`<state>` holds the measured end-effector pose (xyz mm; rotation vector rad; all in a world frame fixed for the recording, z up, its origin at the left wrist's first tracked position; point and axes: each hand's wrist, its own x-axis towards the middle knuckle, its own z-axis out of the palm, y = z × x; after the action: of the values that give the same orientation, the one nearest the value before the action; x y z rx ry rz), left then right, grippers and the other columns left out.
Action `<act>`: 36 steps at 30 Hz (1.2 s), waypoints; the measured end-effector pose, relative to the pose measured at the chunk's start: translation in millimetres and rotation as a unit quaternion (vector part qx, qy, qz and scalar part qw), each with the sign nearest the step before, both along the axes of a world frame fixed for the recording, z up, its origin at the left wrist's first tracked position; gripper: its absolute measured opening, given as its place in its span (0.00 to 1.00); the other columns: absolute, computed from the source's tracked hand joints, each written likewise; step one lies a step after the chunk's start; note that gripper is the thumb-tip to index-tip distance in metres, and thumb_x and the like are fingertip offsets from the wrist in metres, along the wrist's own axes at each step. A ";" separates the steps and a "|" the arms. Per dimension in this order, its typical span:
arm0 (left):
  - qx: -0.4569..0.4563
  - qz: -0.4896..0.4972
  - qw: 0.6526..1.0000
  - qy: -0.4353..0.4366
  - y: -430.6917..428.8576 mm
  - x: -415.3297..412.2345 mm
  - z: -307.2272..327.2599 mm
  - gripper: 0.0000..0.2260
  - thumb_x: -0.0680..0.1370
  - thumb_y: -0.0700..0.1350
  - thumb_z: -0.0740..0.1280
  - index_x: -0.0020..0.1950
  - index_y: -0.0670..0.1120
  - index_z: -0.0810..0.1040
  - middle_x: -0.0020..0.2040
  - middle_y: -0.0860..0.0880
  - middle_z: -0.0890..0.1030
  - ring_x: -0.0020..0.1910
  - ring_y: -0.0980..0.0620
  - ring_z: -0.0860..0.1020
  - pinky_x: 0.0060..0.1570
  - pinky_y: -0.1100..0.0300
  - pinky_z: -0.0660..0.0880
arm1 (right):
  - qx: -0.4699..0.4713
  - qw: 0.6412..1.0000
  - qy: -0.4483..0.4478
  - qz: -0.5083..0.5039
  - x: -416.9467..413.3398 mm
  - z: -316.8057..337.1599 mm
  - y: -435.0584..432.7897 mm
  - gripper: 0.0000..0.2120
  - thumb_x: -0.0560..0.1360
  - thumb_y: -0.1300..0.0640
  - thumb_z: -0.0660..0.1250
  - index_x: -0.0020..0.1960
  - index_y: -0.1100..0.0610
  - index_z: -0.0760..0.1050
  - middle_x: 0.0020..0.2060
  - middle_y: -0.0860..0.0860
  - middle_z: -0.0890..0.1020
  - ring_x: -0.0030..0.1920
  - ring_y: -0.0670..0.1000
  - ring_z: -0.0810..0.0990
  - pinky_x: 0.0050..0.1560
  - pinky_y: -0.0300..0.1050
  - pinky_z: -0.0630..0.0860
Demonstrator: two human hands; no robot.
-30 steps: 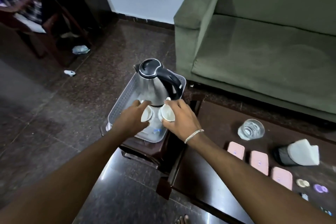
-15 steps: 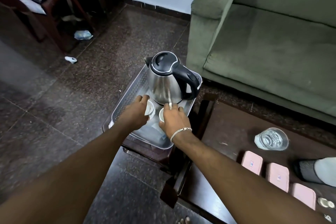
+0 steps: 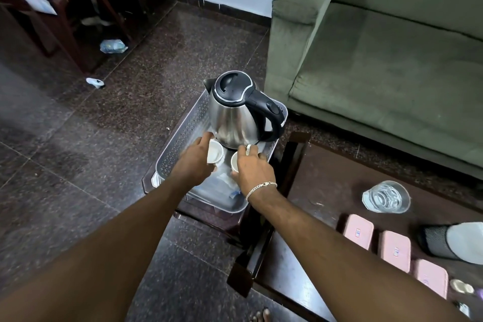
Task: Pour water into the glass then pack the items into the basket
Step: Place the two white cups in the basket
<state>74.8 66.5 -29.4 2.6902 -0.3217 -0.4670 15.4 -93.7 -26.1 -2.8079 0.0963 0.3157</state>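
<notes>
I am setting two small white cups into the basket, a pale perforated plastic tray sitting on a dark wooden stool just beside the table. My left hand is wrapped around the left cup, which is tilting with its mouth toward the kettle; my right hand is gripping the right cup from above, fingers over its rim. Both cups are hovering low over the basket floor, right in front of the kettle's base; whether either is touching down I cannot tell.

To do this well, I judge I should be righting the left cup, lowering both gently side by side, and keeping them clear of the kettle so glazed ceramic is not knocking steel.

The kettle is smooth brushed metal, rounded and tapering, with a glossy black lid and handle. Farther out on the dark polished table, the faceted clear glass is holding water, with three flat pink boxes in a row near it, waiting to be packed.
</notes>
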 end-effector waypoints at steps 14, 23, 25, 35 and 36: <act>0.075 -0.099 0.972 -0.202 -2.1 -20.0 41.9 0.37 0.72 0.57 0.71 0.76 0.45 0.64 0.70 0.36 0.68 0.66 0.33 0.69 0.65 0.39 0.71 | -0.011 0.992 -0.128 0.014 -41.3 35.5 -30.8 0.33 0.71 0.45 0.73 0.69 0.61 0.70 0.58 0.58 0.75 0.51 0.61 0.78 0.54 0.53 0.76; -0.058 -0.284 0.938 -0.188 -142.8 -100.3 50.7 0.24 0.78 0.58 0.67 0.67 0.45 0.72 0.58 0.43 0.72 0.54 0.41 0.76 0.55 0.46 0.77 | 0.009 0.985 -0.130 -0.114 -152.5 27.5 -140.3 0.23 0.76 0.49 0.69 0.65 0.60 0.73 0.54 0.58 0.76 0.49 0.61 0.78 0.50 0.55 0.78; -0.066 -0.279 0.952 -0.108 -177.3 -126.8 38.1 0.25 0.78 0.59 0.67 0.70 0.47 0.69 0.61 0.46 0.70 0.56 0.41 0.78 0.54 0.45 0.78 | 0.002 0.986 -0.091 -0.143 -183.3 20.0 -173.0 0.21 0.77 0.49 0.68 0.65 0.60 0.73 0.55 0.59 0.76 0.51 0.62 0.78 0.50 0.56 0.78; 0.047 -0.323 0.944 0.045 -296.6 -210.4 -39.0 0.43 0.71 0.54 0.77 0.80 0.51 0.58 0.74 0.49 0.61 0.65 0.40 0.75 0.60 0.42 0.77 | -0.064 0.982 0.079 -0.158 -277.9 -34.1 -304.0 0.30 0.73 0.50 0.70 0.72 0.58 0.67 0.64 0.57 0.73 0.59 0.61 0.74 0.62 0.52 0.71; 0.061 -0.326 0.942 0.051 -302.5 -213.9 -45.1 0.45 0.70 0.53 0.78 0.81 0.51 0.56 0.77 0.50 0.58 0.66 0.39 0.73 0.61 0.41 0.77 | -0.069 0.983 0.091 -0.144 -281.5 -41.1 -310.4 0.33 0.72 0.49 0.71 0.73 0.58 0.66 0.68 0.56 0.71 0.61 0.61 0.73 0.63 0.52 0.70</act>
<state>-139.2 -236.0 -74.5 2.6080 -1.2027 -0.8274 -266.1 -404.1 -67.1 -2.8397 0.5793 0.5115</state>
